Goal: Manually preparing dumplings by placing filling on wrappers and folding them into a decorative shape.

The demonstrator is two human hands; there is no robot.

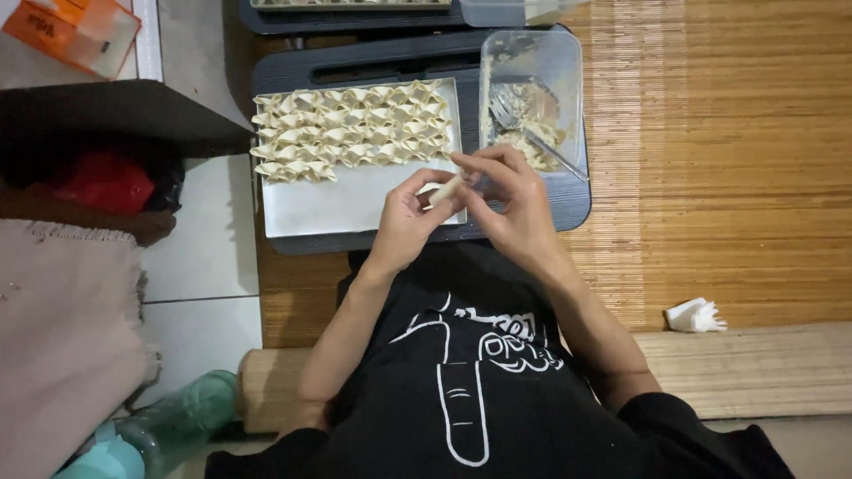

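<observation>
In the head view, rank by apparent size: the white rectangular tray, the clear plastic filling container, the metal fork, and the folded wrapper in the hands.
1. White rectangular tray
2. Clear plastic filling container
3. Metal fork
4. Folded pale dough wrapper, partly hidden by fingers, so its full size is unsure.

A woven bamboo mat [710, 177] covers the floor at three o'clock, with a crumpled white tissue [696, 316] lying at four o'clock. An orange packet [71, 31] sits at ten o'clock, above a red object [102, 182] under a dark ledge at nine. A green plastic bottle [169, 426] lies at seven o'clock beside a beige cloth [62, 337] on pale floor tiles [209, 257].
</observation>
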